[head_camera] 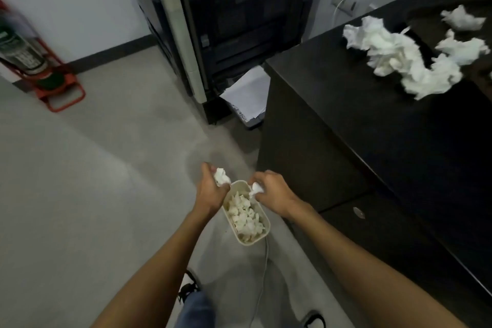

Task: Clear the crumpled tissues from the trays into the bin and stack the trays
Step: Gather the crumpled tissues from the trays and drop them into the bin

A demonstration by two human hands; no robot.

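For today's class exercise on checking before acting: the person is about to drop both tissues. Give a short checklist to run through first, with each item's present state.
1. Left hand has a grip on a crumpled white tissue: ok.
2. Right hand grips a second white tissue wad: ok.
3. Both hands over the cream oblong plastic bin: ok, at its far end.
4. Room left in the bin: cannot tell; tissues already lie near the rim.
5. Dark countertop cleared: not ok, the white tissue pile remains.
6. Trays ready to stack: cannot tell.

Dim, soft indoor light.
Wide-angle bending at the edges; extinguisher (24, 45) blurred; counter (372, 114) nearly black; tissues (399, 61) glare white.
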